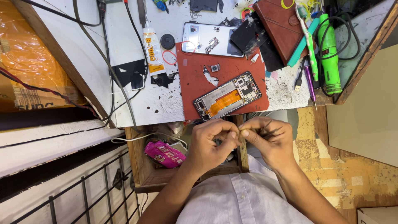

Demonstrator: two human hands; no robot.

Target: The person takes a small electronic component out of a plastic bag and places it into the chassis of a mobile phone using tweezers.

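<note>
My left hand (pixel 211 143) and my right hand (pixel 271 141) meet just below the bench's front edge, fingertips pinched together around something too small to make out. The right hand also grips metal tweezers (pixel 267 129), whose tips point up and right. Just above the hands an opened phone (pixel 227 101) with an orange flex cable lies tilted on a red mat (pixel 195 83). A white phone back cover (pixel 207 38) lies at the mat's top edge.
A glue tube (pixel 152 47), a black round cap (pixel 167 41), a brown wallet (pixel 282 25), a green tool (pixel 329 54), a toothbrush (pixel 306 39) and cables crowd the white bench (pixel 124 41). An open wooden drawer (pixel 141 166) holds a pink packet (pixel 165 154).
</note>
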